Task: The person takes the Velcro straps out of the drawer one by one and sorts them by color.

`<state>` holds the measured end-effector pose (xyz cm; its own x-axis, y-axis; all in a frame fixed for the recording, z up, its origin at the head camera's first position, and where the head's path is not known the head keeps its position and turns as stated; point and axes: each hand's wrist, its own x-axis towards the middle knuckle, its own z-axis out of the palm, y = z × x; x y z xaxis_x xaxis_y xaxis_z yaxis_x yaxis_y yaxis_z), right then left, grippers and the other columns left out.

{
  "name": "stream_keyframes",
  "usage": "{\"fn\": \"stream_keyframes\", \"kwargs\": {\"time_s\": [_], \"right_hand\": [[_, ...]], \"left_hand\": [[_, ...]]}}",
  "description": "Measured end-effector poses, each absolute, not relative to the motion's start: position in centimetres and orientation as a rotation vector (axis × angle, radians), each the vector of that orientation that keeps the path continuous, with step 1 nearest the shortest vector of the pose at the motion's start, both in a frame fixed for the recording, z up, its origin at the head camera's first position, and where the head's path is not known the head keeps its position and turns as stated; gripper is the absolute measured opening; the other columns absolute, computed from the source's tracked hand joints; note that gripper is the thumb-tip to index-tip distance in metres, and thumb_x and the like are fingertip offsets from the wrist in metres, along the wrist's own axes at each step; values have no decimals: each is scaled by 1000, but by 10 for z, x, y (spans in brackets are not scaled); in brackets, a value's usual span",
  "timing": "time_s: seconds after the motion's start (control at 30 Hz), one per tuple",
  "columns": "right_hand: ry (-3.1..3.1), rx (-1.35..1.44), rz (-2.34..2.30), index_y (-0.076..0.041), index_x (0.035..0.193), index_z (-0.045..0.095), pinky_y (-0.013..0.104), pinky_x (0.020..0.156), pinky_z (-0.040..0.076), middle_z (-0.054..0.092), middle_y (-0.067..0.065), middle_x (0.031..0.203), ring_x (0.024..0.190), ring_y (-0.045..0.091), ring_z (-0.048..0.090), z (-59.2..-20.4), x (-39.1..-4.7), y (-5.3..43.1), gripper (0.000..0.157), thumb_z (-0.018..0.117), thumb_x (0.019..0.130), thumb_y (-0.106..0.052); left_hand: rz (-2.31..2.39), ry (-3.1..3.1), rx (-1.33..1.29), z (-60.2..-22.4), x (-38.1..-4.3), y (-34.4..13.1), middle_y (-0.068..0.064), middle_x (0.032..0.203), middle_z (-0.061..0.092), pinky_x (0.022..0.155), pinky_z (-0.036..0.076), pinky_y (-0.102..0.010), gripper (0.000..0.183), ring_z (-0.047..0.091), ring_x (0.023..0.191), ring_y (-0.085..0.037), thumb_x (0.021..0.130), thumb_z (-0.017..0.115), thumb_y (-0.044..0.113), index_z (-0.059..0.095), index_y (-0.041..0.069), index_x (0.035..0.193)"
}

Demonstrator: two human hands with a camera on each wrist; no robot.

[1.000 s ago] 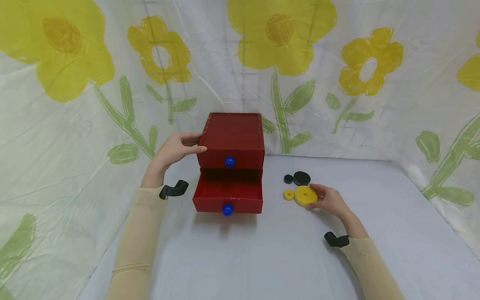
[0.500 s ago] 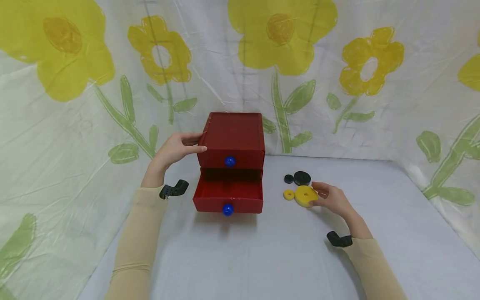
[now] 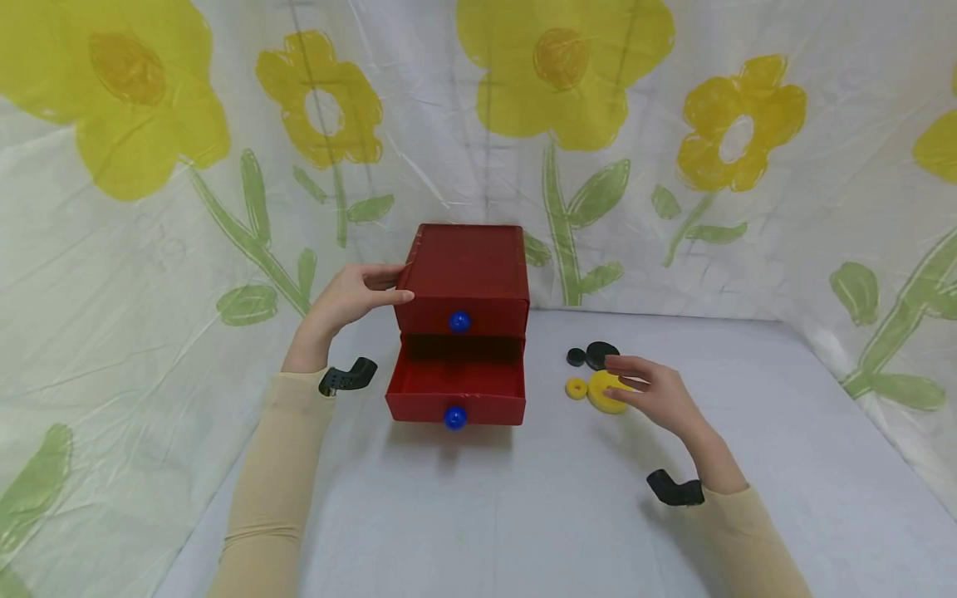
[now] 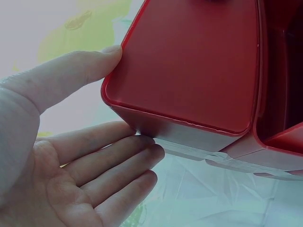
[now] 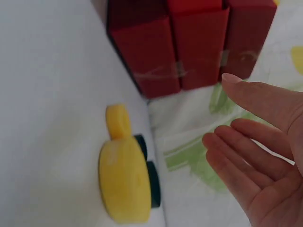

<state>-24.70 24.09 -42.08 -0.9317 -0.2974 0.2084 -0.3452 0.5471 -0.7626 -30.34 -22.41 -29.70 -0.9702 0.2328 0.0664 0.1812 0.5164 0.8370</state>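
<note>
My left hand rests against the left side of a red drawer box. In the left wrist view its thumb touches the front edge near the corner, and straight fingers reach along the side. A drawer below the top one is pulled out, with nothing visible inside. Over a large yellow disc my right hand hovers with loosely extended fingers, holding nothing. The right wrist view shows the hand apart from the yellow disc, which lies flat on the table.
Beside the large disc lie a small yellow ring, a small black disc and a large black disc. Blue knobs stick out from the drawer fronts. A flower-painted curtain hangs behind the white table.
My right hand has let go of the large yellow disc's edge and lifted above it, shifting slightly left. The disc stays where it was. My left hand keeps its place on the box.
</note>
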Motion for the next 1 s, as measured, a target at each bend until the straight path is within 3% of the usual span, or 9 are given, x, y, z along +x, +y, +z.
{"fn": "stream_keyframes", "kwargs": {"time_s": [0.23,0.53,0.83,1.0], "right_hand": [[-2626,695,1415,-3,120,62,40,89,52,64,13,120,109,28,63,-404,-233,217,43,75,82,-16],[-2578,808,1396,-12,116,65,39,85,54,67,1,114,101,20,67,-386,-216,188,40,77,80,-26],[-2528,924,1414,-17,116,65,36,84,55,68,0,113,97,8,67,-375,-202,162,38,75,81,-27],[-2512,978,1440,-16,115,66,34,81,56,68,-2,110,95,14,68,-372,-196,146,36,75,81,-26]], "left_hand": [[1478,2689,343,-297,-303,-224,-3,136,56,107,36,-50,70,51,127,-18,77,75,46,52,21,138],[1467,2708,344,-297,-303,-224,-3,134,57,106,37,-50,69,53,125,-18,77,75,47,53,21,137],[1469,2711,373,-298,-304,-225,-6,135,56,106,37,-52,68,52,126,-21,79,74,44,52,18,138],[1473,2707,386,-298,-304,-225,-7,136,56,106,36,-53,67,52,127,-23,80,74,43,52,17,138]]}}
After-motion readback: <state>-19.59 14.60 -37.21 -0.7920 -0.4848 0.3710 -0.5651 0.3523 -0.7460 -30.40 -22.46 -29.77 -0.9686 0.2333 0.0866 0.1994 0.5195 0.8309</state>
